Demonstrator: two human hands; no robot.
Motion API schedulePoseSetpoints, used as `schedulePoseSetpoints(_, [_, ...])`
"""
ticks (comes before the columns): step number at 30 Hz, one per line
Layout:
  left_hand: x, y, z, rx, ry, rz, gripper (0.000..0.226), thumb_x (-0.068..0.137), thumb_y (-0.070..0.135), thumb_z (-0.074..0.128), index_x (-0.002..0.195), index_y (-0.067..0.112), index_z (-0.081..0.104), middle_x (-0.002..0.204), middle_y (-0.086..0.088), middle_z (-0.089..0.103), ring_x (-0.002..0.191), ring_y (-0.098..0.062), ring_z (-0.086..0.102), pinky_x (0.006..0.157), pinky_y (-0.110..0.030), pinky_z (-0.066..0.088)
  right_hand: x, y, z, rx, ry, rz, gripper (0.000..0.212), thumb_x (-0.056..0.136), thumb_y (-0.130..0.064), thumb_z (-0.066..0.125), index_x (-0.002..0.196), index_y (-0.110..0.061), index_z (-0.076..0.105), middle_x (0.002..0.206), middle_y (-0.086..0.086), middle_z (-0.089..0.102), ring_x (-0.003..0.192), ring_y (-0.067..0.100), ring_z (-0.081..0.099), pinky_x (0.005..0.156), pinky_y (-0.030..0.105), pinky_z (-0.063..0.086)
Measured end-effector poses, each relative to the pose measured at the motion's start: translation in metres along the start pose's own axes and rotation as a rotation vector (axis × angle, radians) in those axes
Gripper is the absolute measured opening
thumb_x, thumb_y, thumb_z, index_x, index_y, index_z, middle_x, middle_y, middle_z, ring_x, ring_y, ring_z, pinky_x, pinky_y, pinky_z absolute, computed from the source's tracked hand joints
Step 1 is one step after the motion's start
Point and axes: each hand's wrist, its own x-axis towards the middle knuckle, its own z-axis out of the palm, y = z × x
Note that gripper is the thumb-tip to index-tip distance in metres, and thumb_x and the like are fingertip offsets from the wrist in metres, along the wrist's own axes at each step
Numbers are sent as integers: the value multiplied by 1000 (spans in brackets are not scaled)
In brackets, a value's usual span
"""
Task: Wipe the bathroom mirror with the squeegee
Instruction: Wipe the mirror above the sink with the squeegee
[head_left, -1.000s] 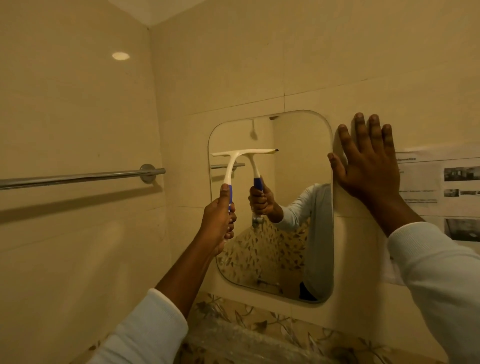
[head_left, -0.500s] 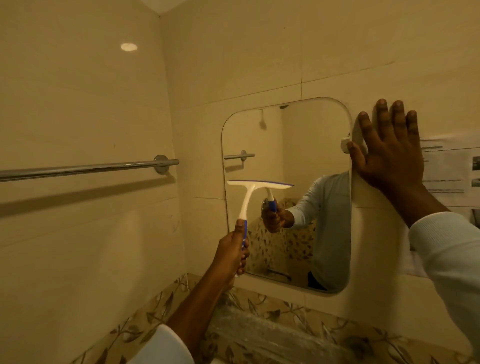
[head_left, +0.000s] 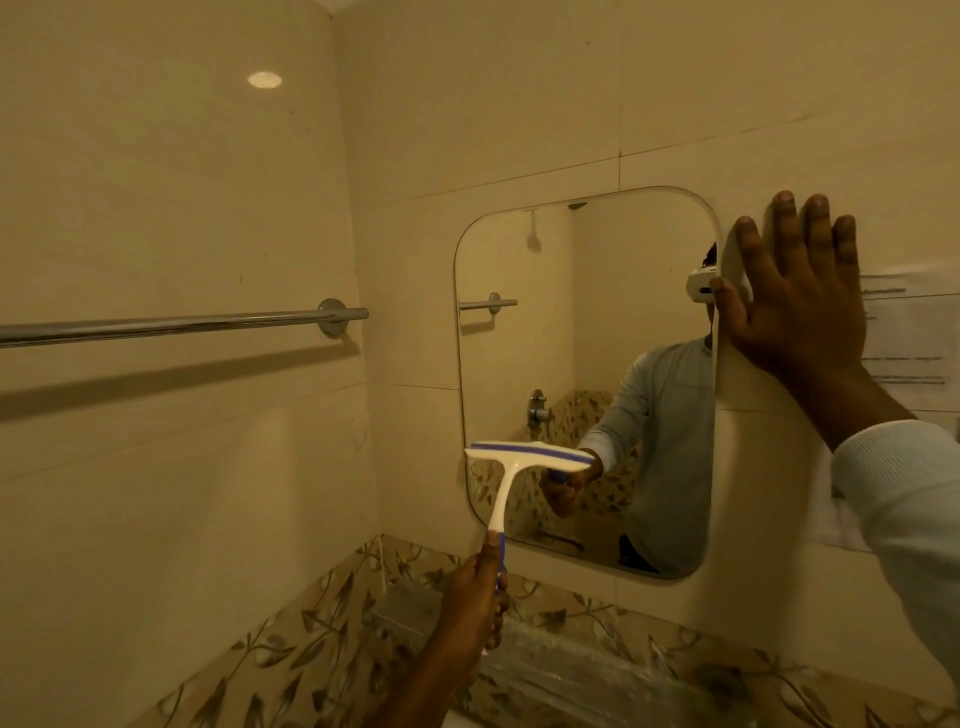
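A rounded rectangular mirror (head_left: 587, 322) hangs on the beige tiled wall. My left hand (head_left: 475, 597) grips the blue end of a white squeegee (head_left: 511, 475) handle, below the mirror's lower left corner. The squeegee's blade, white with a blue strip, lies across the lower left part of the glass. My right hand (head_left: 795, 296) presses flat against the wall at the mirror's right edge, fingers straight and spread, thumb touching the rim. The mirror reflects a person in a light long-sleeved top.
A chrome towel rail (head_left: 171, 327) runs along the left wall at mid height. A printed paper sheet (head_left: 914, 338) is stuck on the wall to the right of my right hand. A leaf-patterned tile band (head_left: 322, 623) runs below the mirror.
My left hand has drawn the squeegee down the left side of the mirror, from near the top to the lower part. My right hand stays flat on the wall.
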Motion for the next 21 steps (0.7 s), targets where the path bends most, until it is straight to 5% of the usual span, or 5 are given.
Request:
schedulePoseSetpoints(4, [1, -22, -2, -7, 27, -59, 66, 67, 81, 54, 72, 15, 55, 52, 1, 43, 39, -14, 32, 44, -22, 27, 0, 0, -1, 11, -10, 4, 75, 104, -63, 23, 166, -23, 13, 174, 11, -1, 160, 35, -5, 129, 53, -1])
schedulePoseSetpoints(15, [-13, -81, -11, 76, 184, -166, 55, 99, 52, 59, 64, 9, 57, 49, 0, 45, 40, -15, 40, 43, -22, 30, -1, 0, -3, 20, -9, -3, 74, 104, -62, 24, 165, -22, 15, 174, 13, 2, 160, 36, -3, 129, 55, 1])
schedulePoseSetpoints(21, [-22, -31, -19, -15, 188, -71, 54, 98, 55, 54, 77, 6, 64, 50, 0, 48, 40, -14, 39, 42, -23, 30, 0, -2, -7, 18, -13, -2, 75, 104, -61, 23, 165, -20, 15, 174, 14, 3, 160, 37, -2, 129, 55, 1])
